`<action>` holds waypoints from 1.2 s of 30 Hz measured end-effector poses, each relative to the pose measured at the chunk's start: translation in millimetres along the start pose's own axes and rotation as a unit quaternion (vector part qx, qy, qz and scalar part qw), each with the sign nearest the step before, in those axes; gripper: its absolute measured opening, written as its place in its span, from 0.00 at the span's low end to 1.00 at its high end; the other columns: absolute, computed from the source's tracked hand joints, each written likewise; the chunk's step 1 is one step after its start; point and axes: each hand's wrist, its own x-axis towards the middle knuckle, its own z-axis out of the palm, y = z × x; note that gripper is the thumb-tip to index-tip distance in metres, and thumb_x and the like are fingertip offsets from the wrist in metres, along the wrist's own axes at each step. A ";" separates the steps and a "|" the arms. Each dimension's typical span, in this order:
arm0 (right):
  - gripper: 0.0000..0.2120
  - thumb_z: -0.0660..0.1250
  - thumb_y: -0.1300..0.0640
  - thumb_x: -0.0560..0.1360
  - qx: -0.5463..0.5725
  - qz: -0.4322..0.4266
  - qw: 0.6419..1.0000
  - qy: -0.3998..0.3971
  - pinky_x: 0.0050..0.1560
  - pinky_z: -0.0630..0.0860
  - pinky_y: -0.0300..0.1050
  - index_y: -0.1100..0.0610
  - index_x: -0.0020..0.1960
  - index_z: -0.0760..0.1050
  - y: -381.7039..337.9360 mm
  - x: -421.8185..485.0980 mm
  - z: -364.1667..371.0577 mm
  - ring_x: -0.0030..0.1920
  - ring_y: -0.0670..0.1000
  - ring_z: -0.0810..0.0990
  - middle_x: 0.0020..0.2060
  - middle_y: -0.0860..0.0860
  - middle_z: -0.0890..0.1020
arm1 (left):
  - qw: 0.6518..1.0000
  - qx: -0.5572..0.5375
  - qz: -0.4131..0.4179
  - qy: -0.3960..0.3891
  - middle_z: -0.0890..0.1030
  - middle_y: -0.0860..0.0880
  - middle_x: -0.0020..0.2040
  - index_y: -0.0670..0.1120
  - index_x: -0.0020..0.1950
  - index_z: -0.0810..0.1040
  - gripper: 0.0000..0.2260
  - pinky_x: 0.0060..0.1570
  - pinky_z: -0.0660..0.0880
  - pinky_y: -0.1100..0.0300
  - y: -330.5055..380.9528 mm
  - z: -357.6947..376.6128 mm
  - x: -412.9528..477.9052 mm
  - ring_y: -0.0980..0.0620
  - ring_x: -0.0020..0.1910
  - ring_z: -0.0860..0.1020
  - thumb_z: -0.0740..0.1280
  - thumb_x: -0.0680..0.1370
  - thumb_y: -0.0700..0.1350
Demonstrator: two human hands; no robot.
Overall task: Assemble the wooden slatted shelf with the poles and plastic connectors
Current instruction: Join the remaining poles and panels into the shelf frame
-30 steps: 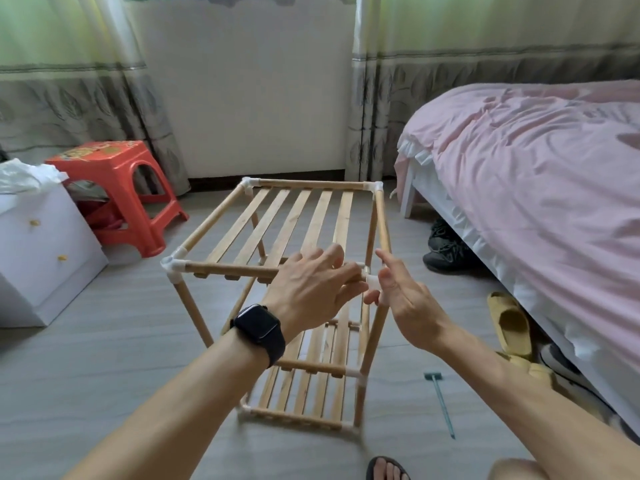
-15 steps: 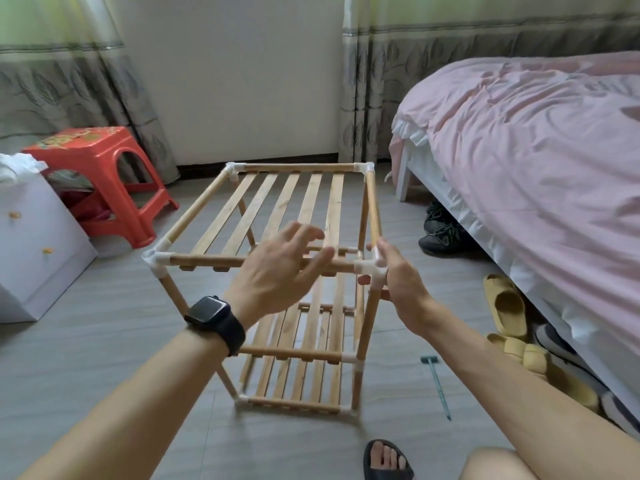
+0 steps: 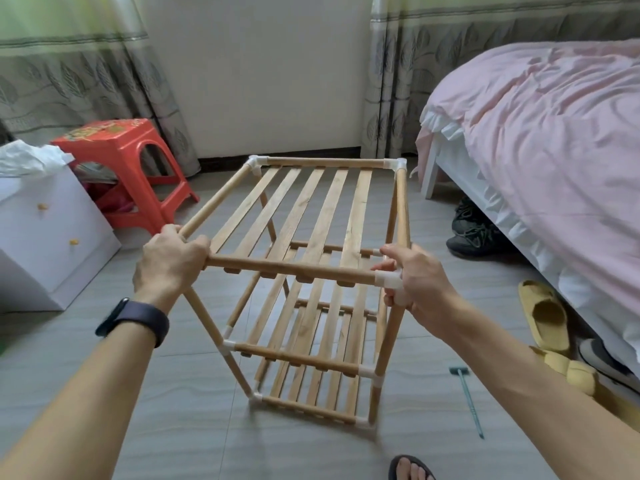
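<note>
Grey floor tiles [image 3: 86,393] carry the whole work, in a bedroom with a pink bed [image 3: 554,150] at 3 o'clock, a red stool [image 3: 117,147] and a white cabinet [image 3: 45,237] at 9 o'clock, and curtains behind. At the centre stands the wooden shelf [image 3: 311,216], upright, with three slatted levels joined by poles and white plastic connectors at the corners I can see. The left hand [image 3: 169,261] is closed around the near-left top corner; the right hand [image 3: 415,282] is closed around the near-right corner, over its connector [image 3: 388,279]. I judge the assembly almost finished; perhaps only pressing the top joints firm remains. A small hammer [image 3: 467,396] lies on the floor at 5 o'clock, slippers [image 3: 547,317] beside the bed.
</note>
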 end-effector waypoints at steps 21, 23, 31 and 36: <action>0.15 0.67 0.49 0.76 -0.014 -0.024 0.998 0.054 0.43 0.73 0.45 0.61 0.49 0.82 -10.5 17.6 25.0 0.39 0.50 0.77 0.45 0.56 0.83 | 0.981 -0.172 -0.087 -0.013 0.85 0.49 0.37 0.45 0.48 0.82 0.11 0.42 0.79 0.53 -39.0 -27.6 -40.3 0.50 0.39 0.82 0.65 0.77 0.51; 0.19 0.67 0.46 0.75 -0.032 -0.038 0.999 -0.011 0.39 0.72 0.44 0.63 0.51 0.80 -8.4 13.2 15.5 0.35 0.49 0.74 0.50 0.62 0.80 | 0.928 -0.346 -0.123 -0.063 0.85 0.43 0.39 0.40 0.51 0.81 0.11 0.42 0.78 0.53 -50.2 -31.0 -45.9 0.48 0.36 0.81 0.68 0.77 0.47; 0.30 0.61 0.37 0.77 -0.002 0.058 0.988 -0.145 0.40 0.72 0.45 0.63 0.61 0.75 -23.3 8.8 8.9 0.43 0.52 0.77 0.51 0.58 0.80 | 0.816 -0.517 -0.181 -0.184 0.82 0.44 0.45 0.40 0.50 0.78 0.18 0.44 0.75 0.52 -65.9 -53.5 -47.4 0.46 0.39 0.79 0.63 0.80 0.56; 0.21 0.62 0.43 0.80 -0.015 0.040 0.996 -0.078 0.42 0.73 0.47 0.61 0.60 0.72 -33.2 12.1 24.8 0.43 0.52 0.75 0.49 0.56 0.78 | 0.857 -0.454 -0.177 -0.167 0.73 0.49 0.40 0.42 0.54 0.79 0.16 0.33 0.68 0.59 -47.8 -46.4 -36.2 0.53 0.31 0.68 0.62 0.83 0.54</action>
